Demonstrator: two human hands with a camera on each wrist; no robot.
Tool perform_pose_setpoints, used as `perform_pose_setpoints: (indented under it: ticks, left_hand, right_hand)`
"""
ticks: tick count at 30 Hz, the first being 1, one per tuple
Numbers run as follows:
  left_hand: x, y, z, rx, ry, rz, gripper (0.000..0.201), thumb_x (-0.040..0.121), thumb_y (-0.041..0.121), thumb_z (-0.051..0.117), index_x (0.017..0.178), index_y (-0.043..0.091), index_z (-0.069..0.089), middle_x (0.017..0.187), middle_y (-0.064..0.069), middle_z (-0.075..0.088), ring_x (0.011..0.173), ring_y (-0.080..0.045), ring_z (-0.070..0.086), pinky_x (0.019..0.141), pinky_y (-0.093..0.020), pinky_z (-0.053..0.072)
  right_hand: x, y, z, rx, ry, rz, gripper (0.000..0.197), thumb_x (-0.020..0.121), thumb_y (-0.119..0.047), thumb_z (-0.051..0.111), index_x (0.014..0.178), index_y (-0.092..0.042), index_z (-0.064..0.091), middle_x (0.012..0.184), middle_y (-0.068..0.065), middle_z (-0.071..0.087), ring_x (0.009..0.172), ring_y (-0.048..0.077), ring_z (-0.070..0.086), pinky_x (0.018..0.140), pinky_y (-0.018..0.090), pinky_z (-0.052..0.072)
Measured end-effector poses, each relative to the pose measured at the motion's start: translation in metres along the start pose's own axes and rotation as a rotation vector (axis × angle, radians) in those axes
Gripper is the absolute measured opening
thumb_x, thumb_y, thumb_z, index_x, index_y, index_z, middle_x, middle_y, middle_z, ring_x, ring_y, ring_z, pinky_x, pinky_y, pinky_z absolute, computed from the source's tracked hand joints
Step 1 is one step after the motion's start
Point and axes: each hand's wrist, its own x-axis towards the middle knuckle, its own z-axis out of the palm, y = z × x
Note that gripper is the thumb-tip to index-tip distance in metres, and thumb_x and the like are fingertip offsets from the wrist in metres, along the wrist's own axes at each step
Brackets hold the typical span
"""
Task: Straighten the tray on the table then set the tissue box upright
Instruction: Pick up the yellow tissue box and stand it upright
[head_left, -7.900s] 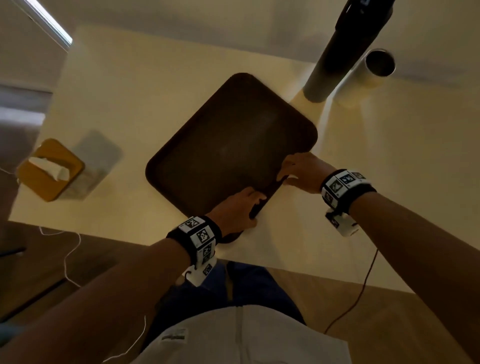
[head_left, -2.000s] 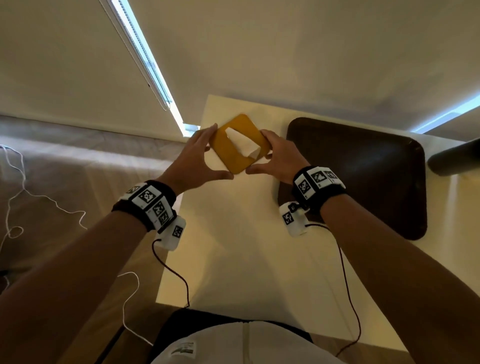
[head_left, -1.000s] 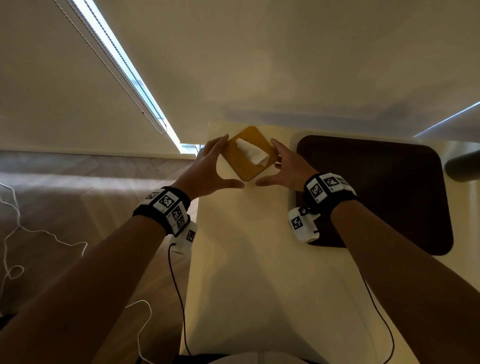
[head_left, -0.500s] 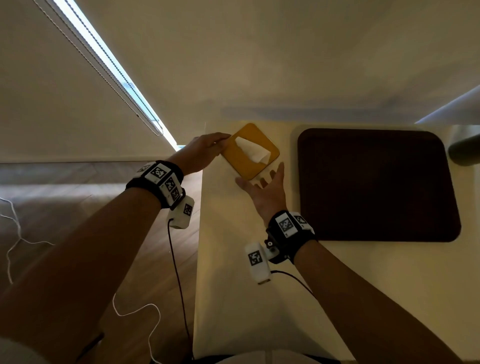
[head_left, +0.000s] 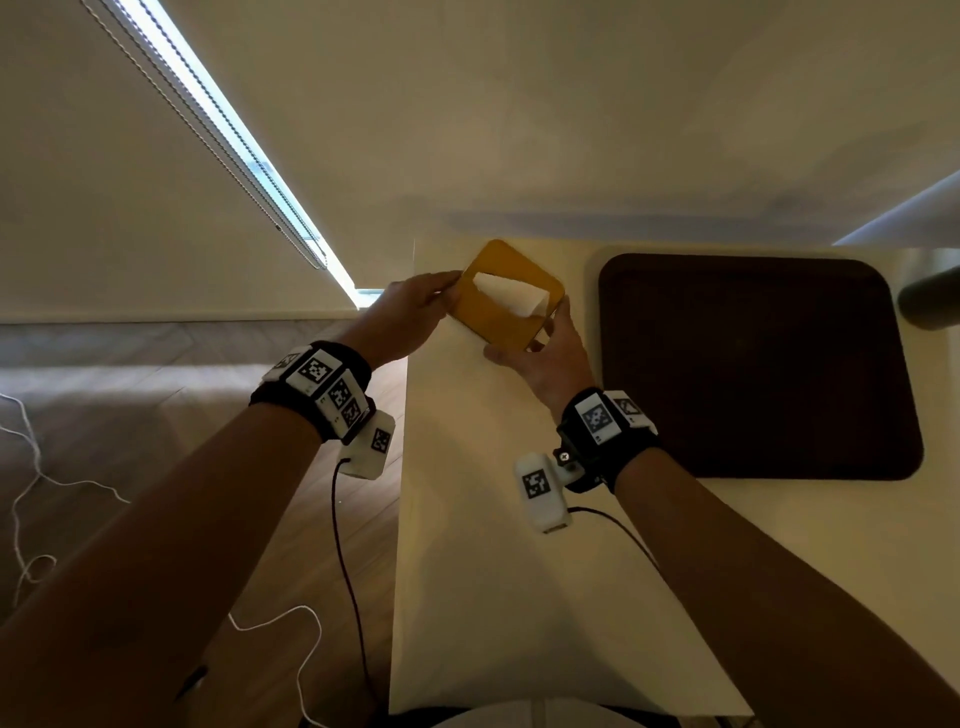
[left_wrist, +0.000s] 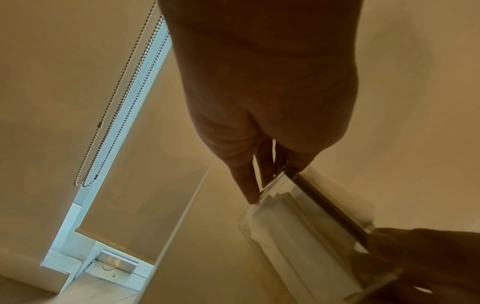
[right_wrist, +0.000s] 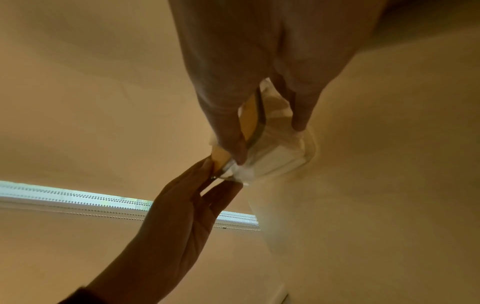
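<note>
A pale tabletop (head_left: 498, 545) is standing against a cream wall. The tissue box (head_left: 506, 299) is sitting at its far left corner, both hands' grips pinching it: left hand (head_left: 410, 317) on the left edge, right hand (head_left: 545, 353) on the near corner. The dark tray (head_left: 753, 374) is lying square just to the right.

The tissue box (head_left: 506, 299) has a mustard-yellow top and see-through sides, with a white tissue (head_left: 511, 293) poking out. The tray (head_left: 753, 369) is a plain dark brown, perhaps near black in this dim light. The table (head_left: 519, 571) is a pale cream. Both wristbands (head_left: 319, 387) are black with white squares printed in black-and-white checker codes. The floor (head_left: 156, 467) is brown wood.
</note>
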Motion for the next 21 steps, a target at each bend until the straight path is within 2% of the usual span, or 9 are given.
perform_pose_setpoints:
  ticks: [2, 6, 9, 12, 15, 19, 21]
  left_hand:
    - [-0.007, 0.004, 0.004, 0.026, 0.026, 0.002, 0.04, 0.105, 0.037, 0.044, 0.141, 0.023, 0.055, 0.124, -0.006, 0.068, 0.11, -0.024, 0.066, 0.1, -0.045, 0.052]
    - [-0.019, 0.014, 0.014, 0.017, 0.095, 0.016, 0.043, 0.102, 0.028, 0.054, 0.142, 0.013, 0.052, 0.131, -0.007, 0.063, 0.117, -0.022, 0.063, 0.099, -0.036, 0.049]
    - [-0.025, 0.018, 0.023, -0.015, 0.092, 0.044, 0.043, 0.101, 0.027, 0.056, 0.143, 0.017, 0.051, 0.133, -0.001, 0.06, 0.115, -0.012, 0.061, 0.096, -0.029, 0.048]
    - [-0.024, 0.013, 0.033, -0.031, 0.103, 0.044, 0.046, 0.1, 0.031, 0.057, 0.144, 0.02, 0.049, 0.136, -0.007, 0.061, 0.116, -0.015, 0.064, 0.098, -0.034, 0.052]
    - [-0.02, 0.006, 0.039, -0.012, 0.095, 0.055, 0.046, 0.1, 0.033, 0.057, 0.144, 0.02, 0.049, 0.135, -0.008, 0.06, 0.113, -0.015, 0.064, 0.095, -0.033, 0.052]
    - [-0.015, -0.004, 0.041, 0.009, 0.079, 0.065, 0.05, 0.099, 0.039, 0.056, 0.144, 0.021, 0.048, 0.135, -0.008, 0.06, 0.116, -0.015, 0.064, 0.098, -0.034, 0.054]
    - [-0.014, -0.007, 0.042, 0.018, 0.072, 0.068, 0.051, 0.097, 0.043, 0.057, 0.144, 0.024, 0.047, 0.134, -0.007, 0.059, 0.116, -0.016, 0.064, 0.098, -0.038, 0.055]
  right_hand:
    - [0.007, -0.007, -0.011, -0.073, -0.052, -0.021, 0.118, 0.056, -0.031, 0.094, 0.149, -0.029, 0.023, 0.142, -0.001, 0.049, 0.12, 0.022, 0.055, 0.097, 0.043, 0.05]
    - [0.023, -0.024, -0.034, -0.284, -0.15, -0.056, 0.126, 0.044, -0.044, 0.095, 0.148, -0.028, 0.025, 0.139, -0.001, 0.05, 0.123, 0.023, 0.052, 0.099, 0.048, 0.05]
    - [0.033, -0.033, -0.049, -0.363, -0.226, -0.067, 0.125, 0.052, -0.031, 0.096, 0.151, -0.025, 0.02, 0.144, 0.003, 0.046, 0.121, 0.025, 0.053, 0.099, 0.046, 0.05]
    - [0.04, -0.038, -0.056, -0.428, -0.267, -0.096, 0.124, 0.05, -0.03, 0.096, 0.15, -0.027, 0.022, 0.142, 0.003, 0.048, 0.12, 0.023, 0.053, 0.097, 0.045, 0.051]
    - [0.044, -0.038, -0.058, -0.441, -0.283, -0.114, 0.12, 0.047, -0.031, 0.096, 0.146, -0.029, 0.029, 0.135, 0.001, 0.052, 0.118, 0.024, 0.055, 0.095, 0.048, 0.052]
    - [0.047, -0.033, -0.056, -0.436, -0.295, -0.137, 0.115, 0.051, -0.029, 0.096, 0.145, -0.026, 0.029, 0.136, 0.002, 0.051, 0.12, 0.025, 0.054, 0.097, 0.048, 0.051]
    - [0.048, -0.031, -0.055, -0.429, -0.29, -0.141, 0.115, 0.053, -0.028, 0.095, 0.146, -0.024, 0.029, 0.139, 0.003, 0.05, 0.121, 0.025, 0.053, 0.098, 0.047, 0.051]
